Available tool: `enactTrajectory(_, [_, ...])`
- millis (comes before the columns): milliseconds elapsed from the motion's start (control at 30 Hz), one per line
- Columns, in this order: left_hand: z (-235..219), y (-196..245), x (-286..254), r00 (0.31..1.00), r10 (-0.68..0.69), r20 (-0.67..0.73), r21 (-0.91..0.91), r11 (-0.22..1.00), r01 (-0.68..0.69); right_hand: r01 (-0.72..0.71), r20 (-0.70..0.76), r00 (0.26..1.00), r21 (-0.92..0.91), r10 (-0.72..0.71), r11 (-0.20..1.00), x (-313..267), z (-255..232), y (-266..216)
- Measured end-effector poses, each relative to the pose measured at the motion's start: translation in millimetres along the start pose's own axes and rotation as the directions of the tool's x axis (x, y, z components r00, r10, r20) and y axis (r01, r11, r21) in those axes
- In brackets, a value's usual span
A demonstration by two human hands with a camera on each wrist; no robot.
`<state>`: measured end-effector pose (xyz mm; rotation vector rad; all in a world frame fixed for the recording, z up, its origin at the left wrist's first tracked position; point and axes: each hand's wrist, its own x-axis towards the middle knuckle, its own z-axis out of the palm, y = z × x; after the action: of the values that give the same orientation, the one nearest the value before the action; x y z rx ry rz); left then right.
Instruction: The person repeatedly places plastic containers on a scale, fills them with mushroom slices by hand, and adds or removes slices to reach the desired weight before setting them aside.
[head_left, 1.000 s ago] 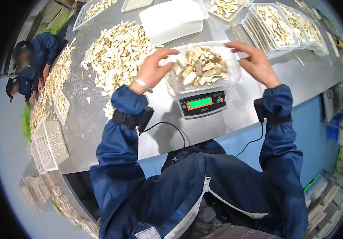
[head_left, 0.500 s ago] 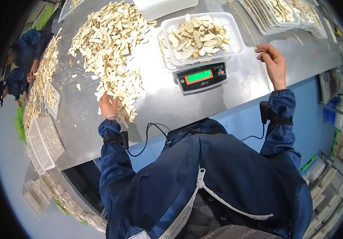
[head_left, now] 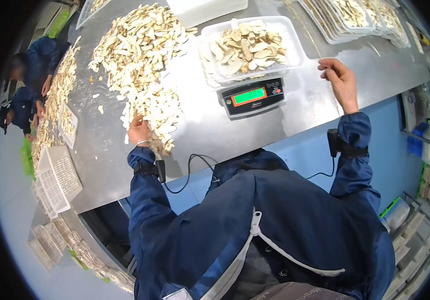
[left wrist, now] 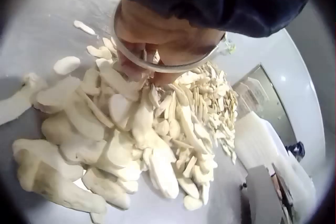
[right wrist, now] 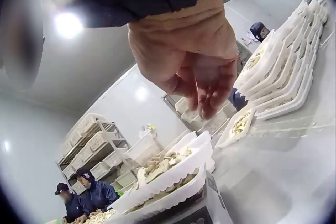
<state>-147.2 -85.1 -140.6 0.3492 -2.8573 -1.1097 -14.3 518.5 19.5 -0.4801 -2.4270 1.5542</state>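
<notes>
My left hand (head_left: 138, 131) reaches into the near end of a pile of sliced mushrooms (head_left: 142, 45). In the left wrist view its bent fingers (left wrist: 134, 69) go down among the slices, which hide the tips; I cannot tell whether they grip any. My right hand (head_left: 342, 85) hovers loosely curled over the steel table, right of the scale, with nothing in it. Between the hands, a clear plastic tray (head_left: 299, 50) of mushroom slices sits on another filled tray, both on a digital scale (head_left: 255, 106) with a lit green display. The right wrist view shows both trays (right wrist: 197, 158) from the side.
Stacked white trays (head_left: 210, 11) stand behind the scale. Filled trays (head_left: 332, 35) are stacked at the back right. White perforated baskets (head_left: 65, 167) sit at the left table edge, near two people working at another mushroom heap (head_left: 60, 95). Cables hang from both wrist cameras.
Both hands have left the tray on the scale: the left moved to the near end of the pile, the right drew back rightward. Over the last half second both have hardly moved.
</notes>
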Motion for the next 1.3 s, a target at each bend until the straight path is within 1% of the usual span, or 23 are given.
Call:
enactTrajectory(33, [5,-12,8,1.000,0.007,-0.028,0.018,1.000,-0.007,-0.003,-0.002,1.000,0.036,0.003,0.999,0,-1,-1])
enactTrajectory(67, [6,-25,12,0.998,-0.054,0.019,-0.254,0.966,0.057,0.012,0.010,1.000,-0.002,-0.011,1.000,1,-5,1])
enactTrajectory(133, [-10,9,2,0.970,-0.195,0.144,-0.478,0.845,0.241,-0.009,0.016,1.000,0.060,0.009,0.998,0,-10,5])
enactTrajectory(167, [-18,23,1,0.963,-0.213,0.164,-0.477,0.837,0.267,-0.022,0.016,1.000,0.055,0.021,0.998,1,-13,7])
enactTrajectory(200, [-24,39,0,0.951,-0.245,0.188,-0.518,0.798,0.308,-0.036,0.012,0.999,0.049,0.035,0.998,0,-15,10])
enactTrajectory(267, [-30,87,-5,0.955,-0.213,0.208,-0.605,0.739,0.297,-0.043,0.003,0.999,0.074,0.043,0.996,0,-16,13])
enactTrajectory(333, [-27,137,-5,0.954,-0.116,0.276,-0.671,0.687,0.277,-0.031,0.005,1.000,0.089,0.031,0.996,0,-19,17])
enactTrajectory(400, [-21,209,-18,0.953,0.039,0.302,-0.696,0.692,0.192,-0.017,0.001,1.000,0.084,0.017,0.996,0,-14,9])
enactTrajectory(467, [-6,270,-27,0.929,0.190,0.318,-0.675,0.734,0.081,0.002,0.007,1.000,0.093,-0.003,0.996,1,-9,4])
enactTrajectory(533, [10,323,-38,0.863,0.333,0.380,-0.690,0.724,0.025,0.015,0.017,1.000,0.078,-0.016,0.997,1,-5,-4])
enactTrajectory(600, [40,340,-30,0.778,0.483,0.402,-0.704,0.706,-0.075,0.019,0.015,1.000,0.069,-0.020,0.997,1,-4,-8])
enactTrajectory(633, [45,346,-25,0.738,0.473,0.481,-0.594,0.795,-0.123,0.017,0.019,1.000,0.051,-0.018,0.999,0,-5,-9])
enactTrajectory(733, [52,352,-23,0.759,0.459,0.461,-0.580,0.803,-0.134,-0.012,-0.018,1.000,0.048,0.013,0.999,-4,-12,-5])
enactTrajectory(767, [53,352,-22,0.751,0.475,0.459,-0.566,0.808,-0.164,-0.017,-0.034,0.999,0.063,0.019,0.998,-5,-14,1])
enactTrajectory(867, [52,357,-24,0.746,0.493,0.448,-0.605,0.781,-0.152,-0.040,-0.044,0.998,0.031,0.041,0.999,-8,-19,7])
enactTrajectory(933, [41,359,-25,0.773,0.486,0.407,-0.628,0.764,-0.149,-0.041,-0.057,0.997,0.043,0.043,0.998,-8,-20,10])
enactTrajectory(1000, [28,349,-25,0.813,0.470,0.344,-0.698,0.707,-0.114,-0.042,-0.064,0.997,0.040,0.045,0.998,-8,-21,10])
enactTrajectory(1067, [10,329,-23,0.869,0.394,0.300,-0.648,0.752,-0.118,-0.040,-0.066,0.997,0.024,0.042,0.999,-7,-21,7])
enactTrajectory(1133, [-7,297,-21,0.916,0.302,0.263,-0.627,0.775,-0.076,-0.049,-0.068,0.996,0.022,0.050,0.999,-5,-23,8])
enactTrajectory(1167, [-12,273,-16,0.934,0.247,0.257,-0.620,0.784,-0.036,-0.051,-0.067,0.996,0.026,0.053,0.998,-5,-23,11])
enactTrajectory(1200, [-16,249,-13,0.950,0.189,0.250,-0.613,0.790,0.005,-0.052,-0.065,0.996,0.030,0.054,0.998,-4,-23,12])
enactTrajectory(1267, [-28,217,-15,0.970,0.097,0.224,-0.581,0.812,0.053,-0.066,-0.058,0.996,0.010,0.066,0.998,-2,-22,11])
enactTrajectory(1300, [-33,203,-16,0.974,0.079,0.213,-0.584,0.810,0.062,-0.072,-0.054,0.996,0.001,0.072,0.997,-1,-21,11])
